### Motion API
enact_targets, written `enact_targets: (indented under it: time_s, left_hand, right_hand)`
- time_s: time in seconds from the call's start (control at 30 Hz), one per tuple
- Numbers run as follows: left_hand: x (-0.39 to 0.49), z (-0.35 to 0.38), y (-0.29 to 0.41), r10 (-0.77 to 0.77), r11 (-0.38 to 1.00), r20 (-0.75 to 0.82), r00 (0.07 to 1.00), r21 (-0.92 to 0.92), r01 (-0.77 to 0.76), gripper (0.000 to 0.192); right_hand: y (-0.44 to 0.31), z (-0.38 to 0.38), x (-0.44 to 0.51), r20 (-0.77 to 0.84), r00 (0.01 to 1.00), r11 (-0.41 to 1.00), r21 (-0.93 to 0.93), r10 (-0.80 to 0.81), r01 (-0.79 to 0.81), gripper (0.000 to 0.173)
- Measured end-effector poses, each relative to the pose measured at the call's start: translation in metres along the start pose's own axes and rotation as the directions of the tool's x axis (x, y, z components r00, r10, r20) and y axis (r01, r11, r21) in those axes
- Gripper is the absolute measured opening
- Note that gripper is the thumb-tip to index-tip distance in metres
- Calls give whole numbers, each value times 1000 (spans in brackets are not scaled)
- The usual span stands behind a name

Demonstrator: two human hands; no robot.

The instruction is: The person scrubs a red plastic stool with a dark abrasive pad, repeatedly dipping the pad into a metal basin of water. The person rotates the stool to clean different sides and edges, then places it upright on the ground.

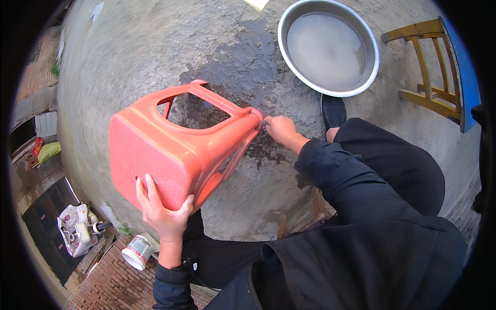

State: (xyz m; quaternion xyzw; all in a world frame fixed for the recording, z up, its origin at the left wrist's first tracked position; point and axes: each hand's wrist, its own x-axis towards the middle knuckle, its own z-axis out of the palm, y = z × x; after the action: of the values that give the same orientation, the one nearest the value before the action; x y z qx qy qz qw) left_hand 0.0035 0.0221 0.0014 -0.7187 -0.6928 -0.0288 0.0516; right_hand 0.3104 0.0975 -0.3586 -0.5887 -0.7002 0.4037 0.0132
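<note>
A coral-red plastic stool is tipped over before me, its dotted seat facing left and its legs pointing up and right. My left hand grips the seat's lower corner, fingers spread on the top and thumb over the edge. At the end of one leg, my right hand pinches a small dark-grey wad, which looks like a wire scouring pad. The fingers hide most of the wad, and it touches the leg's tip.
A metal basin of cloudy water stands beyond my shoe. Wet patches darken the rough concrete ground. To the right is a wooden stool with a blue top. A white plastic bucket lies on brick paving at lower left.
</note>
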Motion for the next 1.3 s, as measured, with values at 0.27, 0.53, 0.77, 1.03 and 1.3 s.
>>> enact_targets:
  time_s: [0.27,0.53,0.77,1.03,1.3]
  left_hand:
    - [2,1,3,7,1000,-2,1000,-24,-7,113]
    - [5,4,0,8,1000,-22,1000,-4,-9,116]
    - [6,2,2,8,1000,-29,1000,-21,-9,117]
    - [5,1,5,5,1000,-18,1000,-21,-5,117]
    - [6,5,1,3,1000,-46,999,-9,-4,116]
  right_hand:
    - [-4,52,-2,-136,989,998,29,-55,59,23]
    - [6,2,6,205,963,977,-86,-175,196,26]
    - [0,24,-10,-217,975,970,223,-53,102,25]
    - [3,75,-15,-200,977,880,475,80,25,26]
    - [0,-42,23,-42,936,916,-226,-350,333,23]
